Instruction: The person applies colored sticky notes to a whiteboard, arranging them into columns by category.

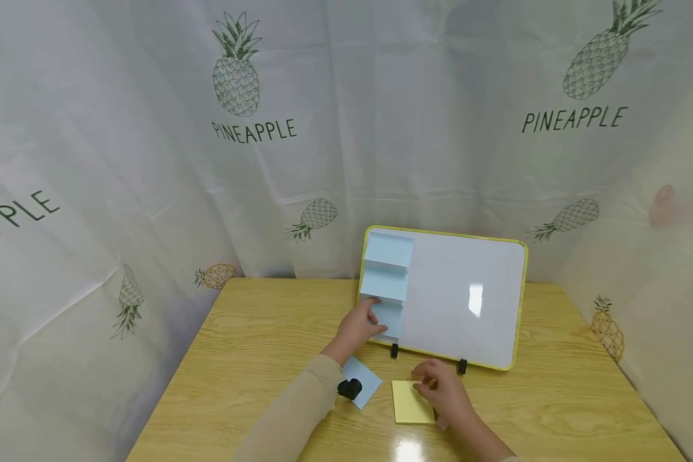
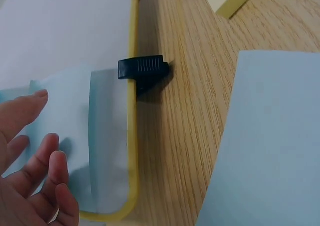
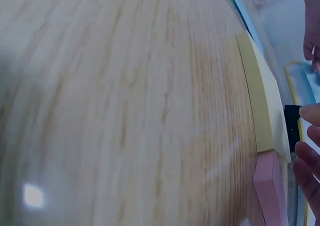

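My left hand (image 1: 358, 326) is at the lowest of three light blue sticky notes (image 1: 389, 319) in a column on the left of a white board (image 1: 456, 289). In the left wrist view the fingers (image 2: 37, 171) are loosely bent and spread over that note, pinching nothing. My right hand (image 1: 446, 390) hovers over the right side of a yellow sticky-note pad (image 1: 407, 407). The right wrist view has its thumb and fingers apart at the right edge, past the pad. A pink pad (image 3: 272, 183) lies against the yellow one, mostly covered by the hand in the head view.
The yellow-framed board leans on black feet (image 1: 462, 366) at the back of the wooden table (image 1: 254, 346). A light blue square of paper (image 1: 371, 384) lies in front, left of the yellow pad, partly behind my left sleeve. A pineapple-print curtain (image 1: 381, 128) surrounds the table.
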Available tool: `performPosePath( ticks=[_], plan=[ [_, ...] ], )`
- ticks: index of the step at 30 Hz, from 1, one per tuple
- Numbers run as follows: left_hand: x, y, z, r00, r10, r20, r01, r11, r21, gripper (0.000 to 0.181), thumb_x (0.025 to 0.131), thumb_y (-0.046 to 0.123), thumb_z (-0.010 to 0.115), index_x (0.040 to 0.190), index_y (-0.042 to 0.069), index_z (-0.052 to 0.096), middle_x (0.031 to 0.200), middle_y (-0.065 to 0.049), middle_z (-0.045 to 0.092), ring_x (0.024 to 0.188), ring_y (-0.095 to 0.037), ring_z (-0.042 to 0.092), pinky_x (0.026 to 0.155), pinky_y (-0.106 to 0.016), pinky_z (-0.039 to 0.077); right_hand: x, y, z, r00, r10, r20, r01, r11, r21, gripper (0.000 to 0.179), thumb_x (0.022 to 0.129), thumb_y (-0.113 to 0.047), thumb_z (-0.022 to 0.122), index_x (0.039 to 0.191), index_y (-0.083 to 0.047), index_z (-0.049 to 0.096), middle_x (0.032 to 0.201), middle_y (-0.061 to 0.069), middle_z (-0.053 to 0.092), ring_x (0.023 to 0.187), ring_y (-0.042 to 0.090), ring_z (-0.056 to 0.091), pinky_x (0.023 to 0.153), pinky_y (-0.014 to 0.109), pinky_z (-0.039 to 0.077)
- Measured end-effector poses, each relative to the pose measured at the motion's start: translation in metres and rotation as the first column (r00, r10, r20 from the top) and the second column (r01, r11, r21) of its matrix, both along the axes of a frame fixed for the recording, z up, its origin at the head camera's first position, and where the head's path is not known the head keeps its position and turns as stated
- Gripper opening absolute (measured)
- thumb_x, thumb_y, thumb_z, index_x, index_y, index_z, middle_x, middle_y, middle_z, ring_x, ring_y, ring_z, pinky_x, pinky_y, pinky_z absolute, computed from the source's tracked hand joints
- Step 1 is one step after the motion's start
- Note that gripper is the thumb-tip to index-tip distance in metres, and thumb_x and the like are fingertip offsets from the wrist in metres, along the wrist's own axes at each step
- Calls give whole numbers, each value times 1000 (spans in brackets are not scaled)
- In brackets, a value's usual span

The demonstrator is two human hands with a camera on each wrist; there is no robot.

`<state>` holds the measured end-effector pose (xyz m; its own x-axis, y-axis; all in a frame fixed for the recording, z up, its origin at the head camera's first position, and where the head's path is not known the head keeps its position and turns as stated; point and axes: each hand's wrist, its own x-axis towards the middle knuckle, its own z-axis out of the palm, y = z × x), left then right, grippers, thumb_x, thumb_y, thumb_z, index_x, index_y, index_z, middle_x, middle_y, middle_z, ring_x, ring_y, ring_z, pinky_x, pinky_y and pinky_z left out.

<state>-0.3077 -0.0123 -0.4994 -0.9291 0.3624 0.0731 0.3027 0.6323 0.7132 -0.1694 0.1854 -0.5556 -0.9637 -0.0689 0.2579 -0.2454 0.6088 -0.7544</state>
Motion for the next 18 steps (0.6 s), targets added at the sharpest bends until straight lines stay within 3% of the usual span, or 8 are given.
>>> performPosePath(
  ticks=[7,18],
  plan=[
    [2,8,2,1000,-27,-1,27,999,-40,62,84,25,79,138,14,51,79,9,55,60,-9,48,57,-26,41,7,2,-1,984,176,-39,-167,973,160,20,79,-5,79,95,-15,72,102,-4,62,80,12,60,63,25,50],
    [4,21,3,999,-52,16,53,997,-48,62,84,27,79,139,16,51,80,10,54,61,-10,49,58,-27,42,13,4,-5,975,193,-108,-169,965,199,23,76,-2,80,92,-16,71,101,-7,60,80,9,59,64,25,49]
  ],
)
